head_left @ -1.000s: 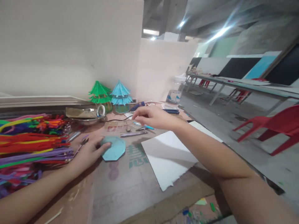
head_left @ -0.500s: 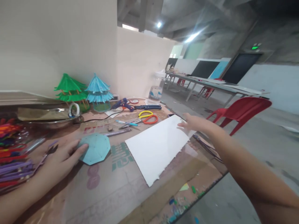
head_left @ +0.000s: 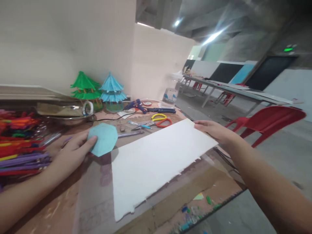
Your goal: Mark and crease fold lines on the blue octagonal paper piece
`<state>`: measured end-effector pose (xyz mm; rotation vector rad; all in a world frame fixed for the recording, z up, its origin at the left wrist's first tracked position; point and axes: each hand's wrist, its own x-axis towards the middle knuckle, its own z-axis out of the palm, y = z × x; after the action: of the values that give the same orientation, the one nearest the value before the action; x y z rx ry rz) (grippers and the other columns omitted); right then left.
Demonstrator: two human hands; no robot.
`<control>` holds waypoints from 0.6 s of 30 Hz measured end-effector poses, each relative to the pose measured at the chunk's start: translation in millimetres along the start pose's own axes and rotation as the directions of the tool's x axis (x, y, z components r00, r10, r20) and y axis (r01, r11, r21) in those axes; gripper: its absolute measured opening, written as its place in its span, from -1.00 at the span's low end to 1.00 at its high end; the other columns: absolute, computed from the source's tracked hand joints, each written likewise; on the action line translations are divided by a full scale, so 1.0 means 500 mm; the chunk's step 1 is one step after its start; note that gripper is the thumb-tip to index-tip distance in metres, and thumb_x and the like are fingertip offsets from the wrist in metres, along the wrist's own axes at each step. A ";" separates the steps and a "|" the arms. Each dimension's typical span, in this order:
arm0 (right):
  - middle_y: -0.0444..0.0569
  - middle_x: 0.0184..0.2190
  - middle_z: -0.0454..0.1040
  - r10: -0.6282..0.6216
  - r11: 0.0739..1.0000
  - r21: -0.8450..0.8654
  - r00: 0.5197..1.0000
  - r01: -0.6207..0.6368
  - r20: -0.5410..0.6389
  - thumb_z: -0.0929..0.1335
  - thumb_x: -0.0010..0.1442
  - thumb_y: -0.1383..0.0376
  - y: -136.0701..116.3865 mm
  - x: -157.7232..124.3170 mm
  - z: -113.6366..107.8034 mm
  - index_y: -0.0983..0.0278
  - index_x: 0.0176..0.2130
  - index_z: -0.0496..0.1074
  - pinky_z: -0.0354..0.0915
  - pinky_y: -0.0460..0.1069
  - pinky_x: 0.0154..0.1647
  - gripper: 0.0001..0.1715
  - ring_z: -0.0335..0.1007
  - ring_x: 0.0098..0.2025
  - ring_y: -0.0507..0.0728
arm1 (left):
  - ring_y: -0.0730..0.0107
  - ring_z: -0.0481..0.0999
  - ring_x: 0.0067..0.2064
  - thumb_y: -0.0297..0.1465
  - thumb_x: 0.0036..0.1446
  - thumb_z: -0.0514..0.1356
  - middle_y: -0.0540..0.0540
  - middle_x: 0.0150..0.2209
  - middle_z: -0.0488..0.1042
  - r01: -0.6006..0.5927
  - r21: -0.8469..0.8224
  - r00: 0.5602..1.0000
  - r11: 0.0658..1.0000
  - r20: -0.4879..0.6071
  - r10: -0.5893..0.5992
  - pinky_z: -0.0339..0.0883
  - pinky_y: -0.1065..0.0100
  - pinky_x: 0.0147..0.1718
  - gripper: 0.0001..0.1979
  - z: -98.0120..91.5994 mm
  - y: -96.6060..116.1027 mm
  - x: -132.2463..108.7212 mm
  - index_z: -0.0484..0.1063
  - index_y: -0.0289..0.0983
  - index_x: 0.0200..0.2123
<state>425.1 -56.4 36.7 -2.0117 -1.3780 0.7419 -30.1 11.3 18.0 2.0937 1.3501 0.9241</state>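
Note:
My left hand (head_left: 79, 143) pinches the edge of a light-blue octagonal piece (head_left: 103, 139), thumb on top, tilted up off the work surface. Its fingers underneath are partly hidden. My right hand (head_left: 214, 130) grips the far right edge of a white sheet (head_left: 156, 169) with a ragged near edge. The sheet slants across the middle, its left corner close to the octagon. Just beyond it lie scissors (head_left: 163, 122) with yellow and orange handles, a light-blue pen (head_left: 142, 125) and a grey pen-like stick (head_left: 131, 134).
Green (head_left: 85, 86) and blue (head_left: 112, 87) tiered paper-roof models stand by the wall. A glue gun (head_left: 136, 105), dark pliers-like tool (head_left: 162, 110), metal bowl (head_left: 65, 120) and tape roll (head_left: 87, 108) lie behind. Colourful strips (head_left: 21, 159) fill the left; a red chair (head_left: 275, 123) stands right.
The white sheet has come leftward and nearer with my right hand now gripping its edge. My left hand has raised the octagon from the surface. The view has swung slightly left.

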 end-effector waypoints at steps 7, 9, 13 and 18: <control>0.06 -0.31 0.65 -0.039 0.998 -0.050 0.999 0.038 -0.013 0.36 0.28 0.13 0.024 0.008 0.096 0.27 0.24 0.39 0.41 0.07 -0.38 -0.41 0.60 -0.34 0.29 | 0.24 0.43 -0.38 0.29 0.12 0.03 -0.05 -0.44 0.48 0.040 -0.023 0.995 0.999 0.088 -0.038 0.40 0.28 -0.36 -0.36 0.023 -0.026 -0.016 0.41 -0.19 -0.42; 0.01 -0.43 0.61 -0.093 0.949 -0.308 0.992 0.062 -0.086 0.38 0.25 0.10 0.028 0.008 0.105 0.24 0.19 0.46 0.32 0.07 -0.40 -0.43 0.56 -0.37 0.31 | 0.20 0.47 -0.31 0.28 0.13 0.04 -0.06 -0.40 0.51 0.035 -0.018 0.993 0.999 0.116 -0.033 0.42 0.25 -0.29 -0.37 0.026 -0.027 -0.019 0.42 -0.19 -0.41; 0.01 -0.45 0.58 -0.211 0.769 -0.632 0.970 0.090 -0.119 0.34 0.30 0.06 0.029 0.005 0.116 0.22 0.16 0.50 0.23 0.06 -0.41 -0.47 0.55 -0.38 0.33 | 0.21 0.46 -0.30 0.21 0.15 0.06 -0.04 -0.38 0.53 0.033 0.002 0.984 0.999 0.177 -0.032 0.40 0.26 -0.28 -0.44 0.030 -0.027 -0.023 0.45 -0.17 -0.39; 0.03 -0.45 0.58 -0.216 0.766 -0.636 0.968 0.089 -0.125 0.30 0.34 0.14 0.009 0.003 0.126 0.26 0.13 0.51 0.21 0.05 -0.38 -0.54 0.54 -0.36 0.32 | 0.29 0.36 -0.43 0.15 0.09 0.07 0.03 -0.54 0.38 0.016 0.047 0.987 0.999 0.156 -0.023 0.29 0.30 -0.41 -0.50 0.027 -0.009 -0.019 0.37 -0.15 -0.52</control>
<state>382.8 -46.9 -9.2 -2.3335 -1.8070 -0.0222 -25.4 4.0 3.2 2.1348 1.3195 0.7106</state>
